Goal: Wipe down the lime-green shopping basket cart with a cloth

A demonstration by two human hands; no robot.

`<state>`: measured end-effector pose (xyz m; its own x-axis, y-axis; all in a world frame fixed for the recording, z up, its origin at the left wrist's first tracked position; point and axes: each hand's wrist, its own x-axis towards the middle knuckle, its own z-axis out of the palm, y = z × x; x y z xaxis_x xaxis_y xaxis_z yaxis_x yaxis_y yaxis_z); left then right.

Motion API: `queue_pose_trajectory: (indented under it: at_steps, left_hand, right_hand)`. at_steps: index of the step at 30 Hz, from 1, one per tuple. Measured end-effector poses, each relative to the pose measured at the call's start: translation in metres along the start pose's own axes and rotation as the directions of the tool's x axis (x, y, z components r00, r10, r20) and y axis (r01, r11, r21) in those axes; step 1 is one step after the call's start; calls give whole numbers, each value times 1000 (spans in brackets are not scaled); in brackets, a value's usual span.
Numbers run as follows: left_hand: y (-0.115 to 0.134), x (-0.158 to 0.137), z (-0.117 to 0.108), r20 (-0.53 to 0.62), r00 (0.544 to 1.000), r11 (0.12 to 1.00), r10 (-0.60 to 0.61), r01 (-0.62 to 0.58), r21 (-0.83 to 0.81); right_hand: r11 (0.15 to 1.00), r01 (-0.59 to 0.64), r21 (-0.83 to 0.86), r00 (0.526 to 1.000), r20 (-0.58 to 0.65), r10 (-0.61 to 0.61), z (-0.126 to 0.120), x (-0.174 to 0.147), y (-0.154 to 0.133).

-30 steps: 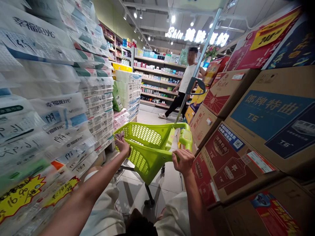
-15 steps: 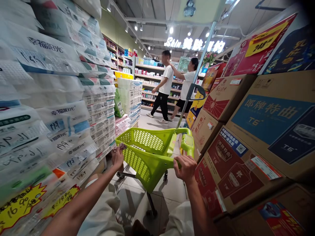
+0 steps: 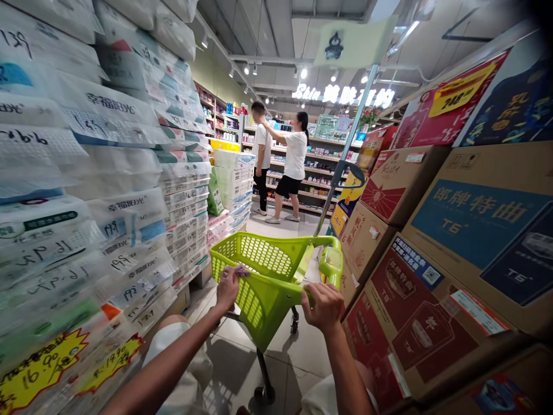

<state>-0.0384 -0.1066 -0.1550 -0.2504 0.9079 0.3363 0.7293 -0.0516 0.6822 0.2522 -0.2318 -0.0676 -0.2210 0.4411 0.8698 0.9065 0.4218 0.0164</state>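
Note:
A lime-green shopping cart (image 3: 268,314) with perforated sides stands in front of me, its basket looking bare inside where I can see. My left hand (image 3: 227,290) is closed on a small purplish-grey cloth (image 3: 240,271) pressed to the rim of the basket's near side. At the handle end, my right hand (image 3: 325,304) wraps round the cart's green frame. From that end rises a metal pole (image 3: 356,119) with a dark grey loop and a pale green sign (image 3: 358,43) on top.
Wrapped tissue packs (image 3: 125,213) are stacked high on my left. Large cartons (image 3: 475,202) form a wall on my right. Two people, one in black shorts (image 3: 288,185), stand in the aisle ahead, before the stocked shelves (image 3: 322,167). Pale floor tiles (image 3: 287,346) lie below the cart.
My left hand has slid with the cloth along the basket's rim, rightwards toward the handle. My right hand keeps its hold. The two people have walked left.

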Motion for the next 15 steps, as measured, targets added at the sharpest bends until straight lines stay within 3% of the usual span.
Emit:
queue_pose_trajectory:
  at_steps: [4, 7, 9, 11, 13, 15]
  left_hand:
    - [19, -46, 19, 31, 968, 965, 251, -247, -88]
    - [16, -48, 19, 23, 962, 959, 273, -270, -84]
    - [6, -30, 12, -10, 982, 979, 189, -189, -71]
    - [-4, -6, 2, -58, 998, 999, 22, -25, -48]
    - [-7, 10, -4, -91, 989, 993, -118, 117, -19]
    - [0, 9, -4, -83, 988, 991, -133, 133, -12]
  right_hand:
    - [999, -21, 33, 1000, 16, 20, 1, -2, 2]
    - [999, -3, 34, 1000, 14, 3, -1, -3, 6]
    - [1000, 17, 23, 1000, 12, -17, -2, -3, 9]
    - [1000, 22, 15, 1000, 18, -22, -2, -2, 10]
    - [1000, 10, 13, 1000, 18, -10, -3, -2, 9]
    - [1000, 1, 11, 1000, 15, -1, -3, -1, 7]
